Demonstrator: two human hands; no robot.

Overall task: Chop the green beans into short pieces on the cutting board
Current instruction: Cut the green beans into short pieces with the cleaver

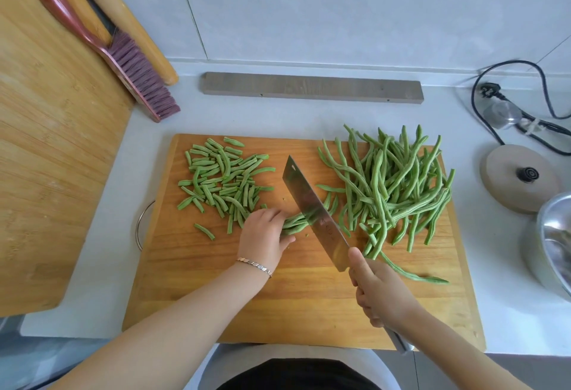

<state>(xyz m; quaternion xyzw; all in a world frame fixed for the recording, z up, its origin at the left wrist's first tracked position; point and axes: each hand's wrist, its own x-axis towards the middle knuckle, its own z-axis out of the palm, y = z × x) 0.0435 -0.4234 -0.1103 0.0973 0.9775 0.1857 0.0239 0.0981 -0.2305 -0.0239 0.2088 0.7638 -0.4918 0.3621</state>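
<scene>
Green beans (398, 185) sit piled at the cutting board's (309, 306) far right corner, within reach, while the left hand (262, 235) clamps a small bunch (293, 223) steady mid-board and the right hand (381, 292) grips the cleaver (312, 213) cutting down through them.

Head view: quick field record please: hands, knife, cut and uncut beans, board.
left hand: holds bean bundle down on cutting board
right hand: grips cleaver by its handle
blade: slanted across the bundle, right of the left hand's fingers
cut pieces: pile on the board's left part
whole beans: heap on the board's right part
</scene>
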